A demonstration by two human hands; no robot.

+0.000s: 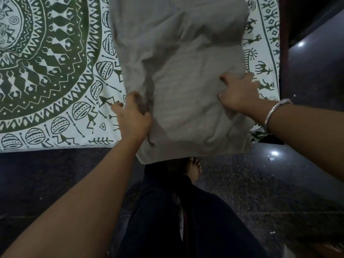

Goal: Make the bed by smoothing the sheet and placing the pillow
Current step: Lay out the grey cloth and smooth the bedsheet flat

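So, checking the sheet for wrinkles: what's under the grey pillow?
The green-printed sheet lies beneath the pillow, showing on either side. Its near end overhangs the dark floor. The covered stretch of sheet can't be judged.

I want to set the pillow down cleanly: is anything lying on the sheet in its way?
Nothing visible does. The left hand and right hand grip the grey pillow over the patterned sheet. The sheet showing around it carries no objects; the part under the pillow is hidden.
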